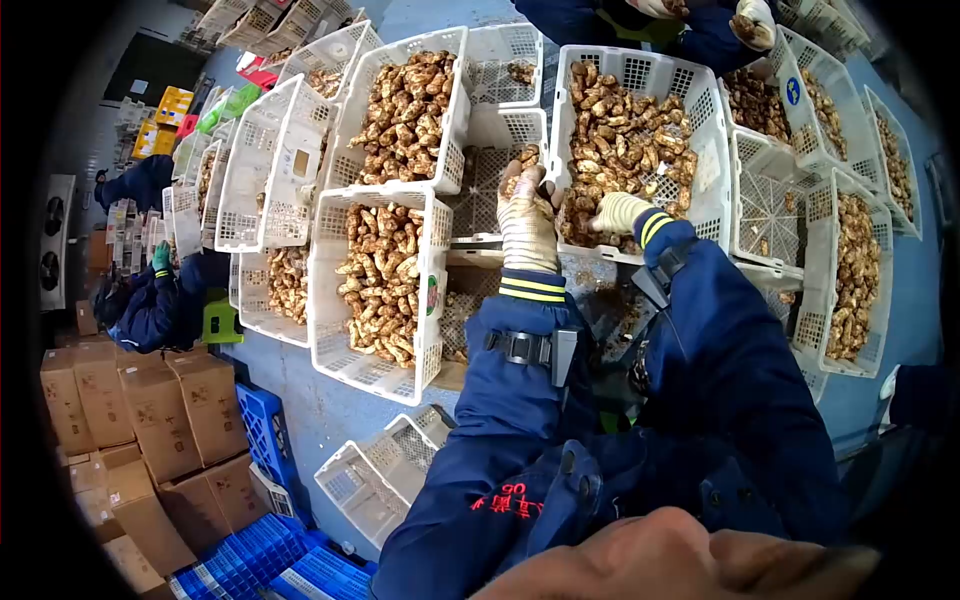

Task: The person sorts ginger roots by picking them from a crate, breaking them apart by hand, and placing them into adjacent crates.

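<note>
My left hand (pixel 528 222), in a pale knit glove, is closed around brown-and-white mushrooms (pixel 522 178) above the gap between baskets. Just to its right is a white plastic basket (pixel 722 150) with a spread of mushrooms (pixel 620 135) in it. Over the near edge of that basket reaches my right hand (pixel 622 213), also gloved, its fingers bent down onto the pile. Their tips are hidden, so what they grip cannot be made out. Beneath my left hand sits a low basket (pixel 478 185) with its latticed bottom mostly showing.
Full mushroom baskets (pixel 325 290) stand left, more baskets (pixel 815 300) right. Across the basket is another person's gloved hand (pixel 755 22); a further person (pixel 150 305) works far left. An empty basket (pixel 385 470) lies on the blue floor near cardboard boxes (pixel 160 410) and blue crates (pixel 250 560).
</note>
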{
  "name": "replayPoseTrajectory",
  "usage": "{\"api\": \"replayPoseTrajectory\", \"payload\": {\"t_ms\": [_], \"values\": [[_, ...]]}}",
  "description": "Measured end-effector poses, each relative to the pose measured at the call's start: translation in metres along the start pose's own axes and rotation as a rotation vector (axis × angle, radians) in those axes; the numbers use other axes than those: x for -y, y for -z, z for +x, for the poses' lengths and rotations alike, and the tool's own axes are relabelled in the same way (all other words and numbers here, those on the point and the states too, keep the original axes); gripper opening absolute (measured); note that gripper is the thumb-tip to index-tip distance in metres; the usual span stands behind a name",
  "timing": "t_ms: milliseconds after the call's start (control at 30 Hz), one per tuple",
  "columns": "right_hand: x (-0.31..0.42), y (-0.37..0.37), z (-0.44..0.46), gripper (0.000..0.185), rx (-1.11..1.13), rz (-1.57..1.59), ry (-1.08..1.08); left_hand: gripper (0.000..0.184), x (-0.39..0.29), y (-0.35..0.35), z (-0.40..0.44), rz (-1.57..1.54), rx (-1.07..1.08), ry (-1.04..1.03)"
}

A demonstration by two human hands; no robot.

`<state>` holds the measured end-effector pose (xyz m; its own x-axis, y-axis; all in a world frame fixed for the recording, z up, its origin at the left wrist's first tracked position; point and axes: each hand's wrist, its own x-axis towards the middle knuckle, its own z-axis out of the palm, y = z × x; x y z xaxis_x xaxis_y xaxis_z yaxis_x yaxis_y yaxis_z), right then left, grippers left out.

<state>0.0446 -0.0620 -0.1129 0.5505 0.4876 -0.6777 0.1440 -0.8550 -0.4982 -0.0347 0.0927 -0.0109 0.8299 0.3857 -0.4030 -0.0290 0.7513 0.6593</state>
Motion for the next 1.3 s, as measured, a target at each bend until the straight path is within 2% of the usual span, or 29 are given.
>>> {"api": "replayPoseTrajectory", "payload": {"t_ms": [33,67,100,167,200,233,300,333,367,433,467,500,567,600,633,700,767,833,900,933,1100,1167,1200,1267,1300], "values": [[-0.022,0.000,0.017,0.056,-0.057,-0.038,0.043,0.037,-0.002,-0.003,-0.001,-0.029,-0.003,-0.010],[-0.017,0.014,-0.005,0.059,-0.045,0.129,0.161,0.045,-0.001,0.001,0.004,-0.062,0.013,-0.005],[-0.024,0.019,-0.012,0.045,-0.076,0.221,0.296,0.044,0.001,0.004,0.008,-0.041,0.040,-0.007],[-0.004,0.038,-0.064,0.044,-0.080,0.564,0.272,0.042,0.007,0.009,0.011,0.007,0.092,-0.012],[0.004,0.037,-0.073,0.044,-0.213,0.622,0.381,0.043,0.009,0.008,0.011,-0.011,0.099,0.057],[0.010,0.042,-0.083,0.042,-0.180,0.644,0.267,0.042,0.012,0.010,0.013,0.042,0.126,0.102],[0.025,0.036,-0.090,0.042,-0.254,0.632,0.318,0.038,0.008,0.007,0.009,-0.008,0.240,0.265],[0.030,0.032,-0.094,0.043,-0.291,0.620,0.347,0.029,0.008,0.008,0.003,-0.017,0.271,0.323],[0.033,0.023,-0.094,0.042,-0.462,0.513,0.366,0.027,0.006,0.008,0.003,-0.023,0.315,0.311],[0.023,0.024,-0.083,0.043,-0.465,0.606,0.478,0.023,0.004,0.010,0.004,-0.032,0.394,0.296],[0.023,0.029,-0.087,0.041,-0.502,0.656,0.497,0.020,-0.004,0.004,-0.003,-0.069,0.359,0.339],[0.017,0.027,-0.070,0.038,-0.739,0.558,0.675,0.019,-0.003,0.003,-0.003,-0.082,0.333,0.321],[0.003,0.031,-0.070,0.035,-0.492,0.777,0.347,0.025,-0.005,0.002,-0.004,-0.098,0.376,0.339],[0.001,0.027,-0.063,0.029,-0.510,0.777,0.234,0.024,-0.006,0.000,-0.005,-0.106,0.353,0.337],[-0.011,0.020,-0.042,0.031,-0.463,0.599,0.113,0.023,-0.006,-0.002,-0.006,-0.113,0.329,0.335],[-0.039,0.002,-0.013,0.036,-0.409,-0.164,0.068,0.023,-0.004,-0.003,-0.004,-0.113,0.298,0.289],[-0.050,-0.014,0.006,0.047,-0.208,-0.324,-0.035,0.024,0.001,-0.001,0.003,-0.100,0.280,0.204],[-0.045,-0.034,0.005,0.053,-0.261,-0.254,-0.064,0.025,0.002,0.003,0.008,-0.070,0.274,0.193],[-0.034,-0.034,0.011,0.060,-0.209,-0.205,-0.172,0.026,0.003,0.004,0.014,-0.081,0.268,0.160],[-0.030,-0.032,0.012,0.060,-0.178,-0.183,-0.180,0.026,0.006,0.006,0.013,-0.073,0.212,0.162],[-0.039,-0.035,0.023,0.071,-0.146,-0.047,-0.146,0.024,0.008,0.010,0.018,0.017,0.201,0.030],[-0.042,-0.032,0.019,0.057,-0.171,-0.083,-0.137,0.023,0.005,0.007,0.014,-0.052,0.206,0.037],[-0.046,-0.030,0.021,0.051,-0.209,-0.112,-0.136,0.021,0.000,0.002,0.009,0.026,0.054,0.057],[-0.048,-0.027,0.019,0.038,-0.361,-0.141,-0.092,0.020,-0.003,0.003,0.009,-0.033,0.016,0.052],[-0.042,-0.022,0.022,0.037,-0.372,-0.080,-0.219,0.019,-0.001,0.007,0.013,-0.061,-0.003,0.051]]}}
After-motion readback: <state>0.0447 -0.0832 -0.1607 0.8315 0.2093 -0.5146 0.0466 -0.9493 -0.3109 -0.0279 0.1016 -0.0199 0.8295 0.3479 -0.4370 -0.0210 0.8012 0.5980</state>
